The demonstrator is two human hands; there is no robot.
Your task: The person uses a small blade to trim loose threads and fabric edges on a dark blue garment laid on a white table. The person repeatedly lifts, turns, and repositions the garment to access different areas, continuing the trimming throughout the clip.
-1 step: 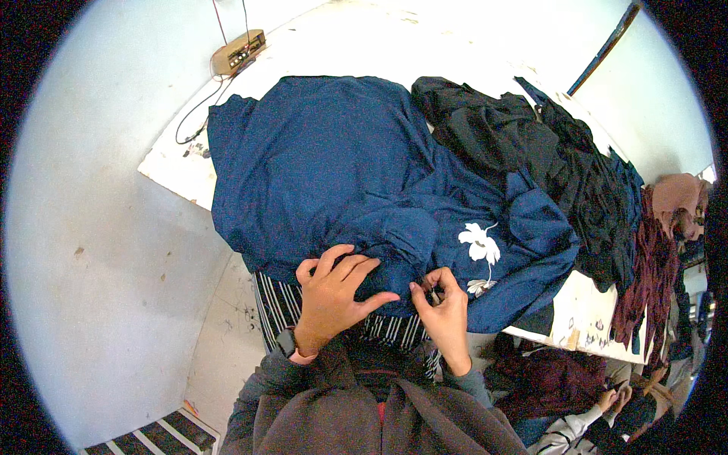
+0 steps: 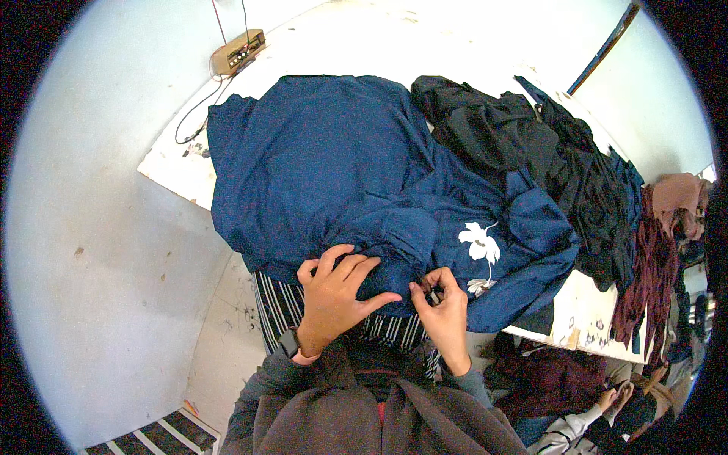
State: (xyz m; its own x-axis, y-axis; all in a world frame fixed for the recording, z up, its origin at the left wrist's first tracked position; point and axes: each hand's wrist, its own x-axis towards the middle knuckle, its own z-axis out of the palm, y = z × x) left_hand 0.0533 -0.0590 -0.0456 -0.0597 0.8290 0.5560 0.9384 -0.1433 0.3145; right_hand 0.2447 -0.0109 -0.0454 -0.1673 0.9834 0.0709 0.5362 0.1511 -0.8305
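A navy blue garment (image 2: pixel 334 152) lies spread and bunched over the near part of the table, with a white flower print (image 2: pixel 479 241) on its right part. My left hand (image 2: pixel 336 292) rests on the garment's near edge, fingers spread and thumb pointing right. Just right of it, my right hand (image 2: pixel 443 309) is closed in a pinch at the same edge. A small dark thing shows between its fingers, too little of it to name. Black and white striped cloth (image 2: pixel 277 307) shows beneath the garment, at my lap.
Black garments (image 2: pixel 493 125) lie heaped at the back right, with maroon cloth (image 2: pixel 644 273) hanging over the table's right end. A brown box with cables (image 2: pixel 239 53) sits on the white table (image 2: pixel 174 163) at the far left. Another person's hands (image 2: pixel 616 398) show at lower right.
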